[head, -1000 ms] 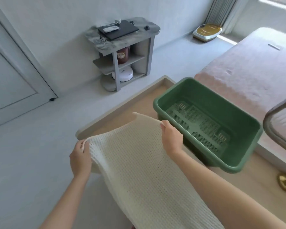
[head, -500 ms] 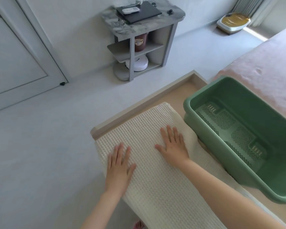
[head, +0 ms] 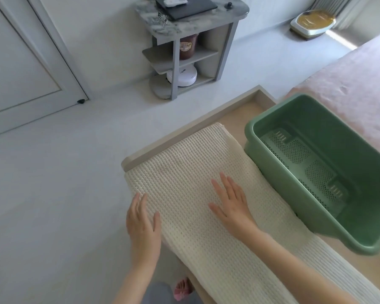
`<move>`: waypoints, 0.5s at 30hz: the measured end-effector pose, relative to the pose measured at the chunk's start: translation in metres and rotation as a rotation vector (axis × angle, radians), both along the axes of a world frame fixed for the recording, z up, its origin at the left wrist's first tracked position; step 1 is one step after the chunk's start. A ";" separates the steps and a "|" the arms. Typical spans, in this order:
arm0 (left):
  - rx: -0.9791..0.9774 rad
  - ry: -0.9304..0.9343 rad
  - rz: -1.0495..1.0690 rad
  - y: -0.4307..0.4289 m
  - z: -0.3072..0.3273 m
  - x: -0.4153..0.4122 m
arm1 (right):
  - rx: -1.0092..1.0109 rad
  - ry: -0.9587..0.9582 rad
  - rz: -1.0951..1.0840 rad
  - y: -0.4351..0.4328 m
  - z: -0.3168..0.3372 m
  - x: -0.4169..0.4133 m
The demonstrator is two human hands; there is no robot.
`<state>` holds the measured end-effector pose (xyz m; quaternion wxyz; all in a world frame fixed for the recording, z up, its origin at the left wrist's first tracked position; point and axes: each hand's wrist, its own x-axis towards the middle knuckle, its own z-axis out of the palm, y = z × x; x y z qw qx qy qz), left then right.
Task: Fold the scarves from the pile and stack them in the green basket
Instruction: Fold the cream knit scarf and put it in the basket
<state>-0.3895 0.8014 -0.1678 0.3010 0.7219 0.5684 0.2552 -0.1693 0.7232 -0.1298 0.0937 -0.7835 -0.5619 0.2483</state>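
Observation:
A cream knitted scarf (head: 184,172) lies spread flat along the wooden table (head: 241,115), its far end near the table's corner. My right hand (head: 233,205) lies flat on the scarf with straight fingers. My left hand (head: 143,220) is at the scarf's left edge, fingers straight, partly over the edge. The green basket (head: 272,174) stands to the right of the scarf, touching its side, with nothing in it. No pile of scarves is in view.
A grey side table (head: 191,25) with a laptop, a remote and jars stands against the far wall. A pink bed (head: 349,84) is at the right behind the basket. A door (head: 20,62) is at the left. My foot in a pink slipper (head: 182,288) shows below.
The scarf went from held up by its end to lying flat on the table. Both hands let go, pressed it flat, then slid back toward me, the left one to the scarf's left edge.

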 end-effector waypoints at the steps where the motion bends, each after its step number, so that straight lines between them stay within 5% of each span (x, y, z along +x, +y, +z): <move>1: -0.151 -0.102 0.127 -0.012 0.002 -0.008 | -0.007 0.040 -0.006 -0.021 0.003 -0.012; 6: -0.820 -0.497 0.404 -0.046 -0.001 -0.018 | -0.089 0.084 -0.017 -0.106 0.007 -0.046; 15: -0.833 -0.528 0.377 -0.058 0.013 -0.011 | -0.153 -0.077 -0.094 -0.192 0.010 -0.083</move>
